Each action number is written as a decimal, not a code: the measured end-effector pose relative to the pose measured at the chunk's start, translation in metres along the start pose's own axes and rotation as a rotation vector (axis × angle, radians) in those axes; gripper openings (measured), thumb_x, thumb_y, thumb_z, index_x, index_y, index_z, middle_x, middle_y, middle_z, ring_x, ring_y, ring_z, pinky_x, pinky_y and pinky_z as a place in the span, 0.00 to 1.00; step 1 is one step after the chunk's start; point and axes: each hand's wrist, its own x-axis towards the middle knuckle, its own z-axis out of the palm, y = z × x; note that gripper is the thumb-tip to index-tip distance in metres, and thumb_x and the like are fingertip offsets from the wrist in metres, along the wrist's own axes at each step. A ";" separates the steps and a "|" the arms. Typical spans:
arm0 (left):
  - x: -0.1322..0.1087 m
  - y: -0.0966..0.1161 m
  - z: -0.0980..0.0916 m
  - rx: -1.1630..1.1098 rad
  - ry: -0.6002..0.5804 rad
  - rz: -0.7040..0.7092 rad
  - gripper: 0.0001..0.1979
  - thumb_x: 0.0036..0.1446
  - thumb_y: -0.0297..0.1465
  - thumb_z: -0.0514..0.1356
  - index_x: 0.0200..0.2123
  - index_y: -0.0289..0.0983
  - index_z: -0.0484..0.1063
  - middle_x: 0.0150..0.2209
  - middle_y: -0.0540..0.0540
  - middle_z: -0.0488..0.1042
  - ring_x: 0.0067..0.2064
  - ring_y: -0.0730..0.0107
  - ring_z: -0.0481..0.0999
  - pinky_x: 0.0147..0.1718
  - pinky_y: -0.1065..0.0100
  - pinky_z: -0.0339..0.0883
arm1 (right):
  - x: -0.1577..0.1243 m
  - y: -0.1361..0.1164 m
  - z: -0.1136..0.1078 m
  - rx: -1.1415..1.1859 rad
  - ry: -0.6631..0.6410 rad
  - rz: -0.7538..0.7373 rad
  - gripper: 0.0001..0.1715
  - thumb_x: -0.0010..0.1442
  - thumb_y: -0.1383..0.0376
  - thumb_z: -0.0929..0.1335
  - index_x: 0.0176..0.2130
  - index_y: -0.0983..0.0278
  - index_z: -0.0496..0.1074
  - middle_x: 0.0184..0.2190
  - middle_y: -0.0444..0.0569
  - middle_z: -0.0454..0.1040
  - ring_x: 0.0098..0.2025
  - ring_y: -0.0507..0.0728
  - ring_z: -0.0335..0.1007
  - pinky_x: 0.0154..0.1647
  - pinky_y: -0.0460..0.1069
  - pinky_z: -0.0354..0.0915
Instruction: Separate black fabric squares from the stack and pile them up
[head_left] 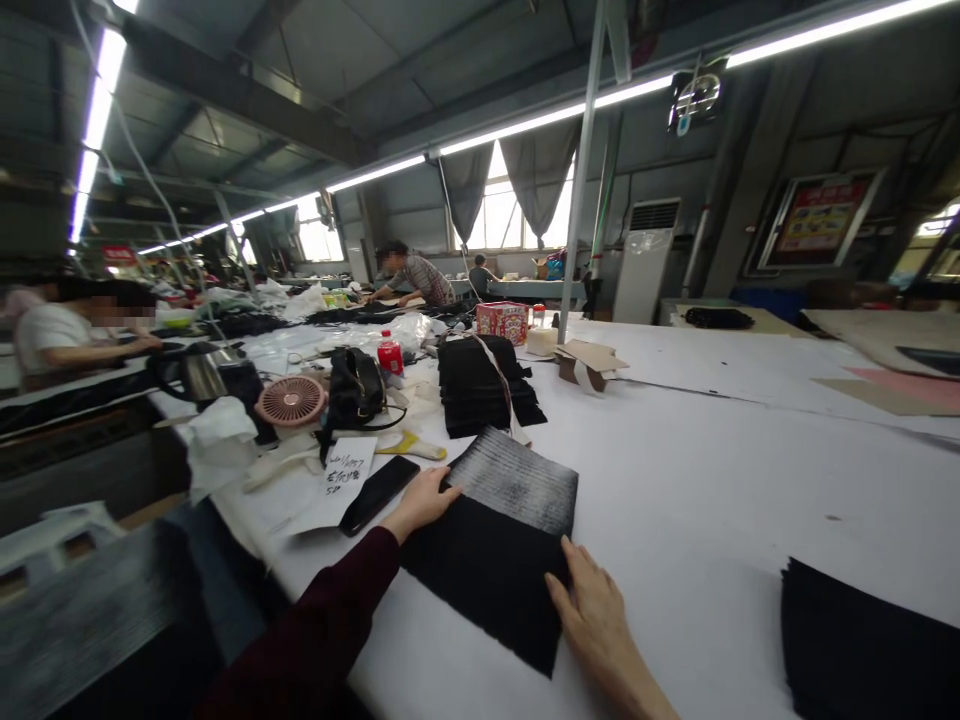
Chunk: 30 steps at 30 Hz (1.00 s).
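In front of me on the white table lies a black fabric piece (480, 570). Across its far part is a grey, ribbed-looking panel (517, 482). My left hand (424, 500) rests on the left edge near the grey panel, fingers stretched out and thumb on the cloth. Against the right edge lies my right hand (592, 605), its thumb and index finger apart and touching the black cloth. Neither hand visibly grips it. Beside my left hand are a black phone (380, 494) and a white paper with handwriting (349, 465).
A stack of black pieces (480, 385) stands beyond the fabric, near a black bag (356, 388), a pink fan (292, 400) and a red-labelled bottle (390, 355). More black fabric (870, 640) lies at right. A metal post (577, 190) rises behind. Several people work farther off.
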 end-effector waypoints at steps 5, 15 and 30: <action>-0.033 -0.009 -0.013 -0.101 -0.051 0.034 0.21 0.56 0.39 0.61 0.51 0.36 0.72 0.52 0.40 0.74 0.53 0.57 0.73 0.53 0.64 0.64 | -0.034 0.003 -0.002 0.008 0.029 -0.058 0.31 0.64 0.56 0.58 0.61 0.65 0.65 0.57 0.58 0.69 0.61 0.69 0.63 0.58 0.67 0.61; -0.047 -0.018 -0.035 -0.078 -0.076 0.006 0.25 0.52 0.43 0.60 0.50 0.37 0.73 0.44 0.42 0.77 0.43 0.58 0.77 0.44 0.66 0.67 | -0.058 0.000 0.001 -0.069 -0.001 -0.119 0.29 0.65 0.55 0.59 0.63 0.57 0.62 0.61 0.52 0.65 0.63 0.69 0.59 0.59 0.71 0.58; -0.176 0.062 -0.025 0.073 -0.138 0.286 0.17 0.51 0.42 0.67 0.42 0.41 0.71 0.43 0.47 0.73 0.44 0.61 0.73 0.43 0.65 0.66 | -0.080 -0.019 -0.039 0.304 0.015 -0.005 0.22 0.66 0.55 0.61 0.54 0.62 0.69 0.52 0.55 0.72 0.55 0.62 0.68 0.58 0.61 0.64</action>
